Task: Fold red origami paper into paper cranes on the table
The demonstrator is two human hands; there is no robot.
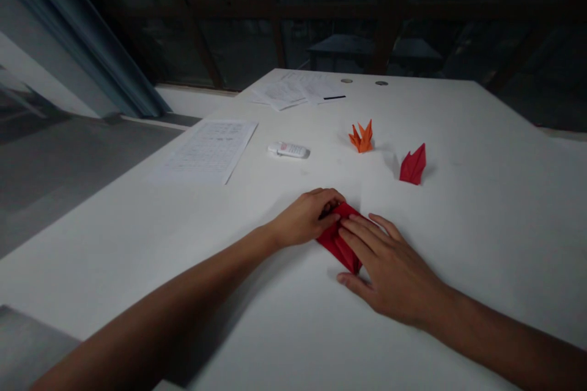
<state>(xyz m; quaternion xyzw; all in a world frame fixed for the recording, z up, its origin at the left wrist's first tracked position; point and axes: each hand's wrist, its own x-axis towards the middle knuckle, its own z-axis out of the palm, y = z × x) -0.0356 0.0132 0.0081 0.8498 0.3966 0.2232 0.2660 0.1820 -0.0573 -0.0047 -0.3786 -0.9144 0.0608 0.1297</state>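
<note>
On the broad white table (270, 330), the left hand (305, 217), narrowly curled, is holding the folded, flat red paper's (337, 247) far-left edge while the right hand (392, 269), flat and wide, is pressing, even pressure probably keeping creases crisp.

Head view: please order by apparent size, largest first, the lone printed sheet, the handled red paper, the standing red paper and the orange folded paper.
1. Lone printed sheet
2. Handled red paper, although partly covered
3. Standing red paper and orange folded paper: too alike to rank; the red one is nearer.
</note>
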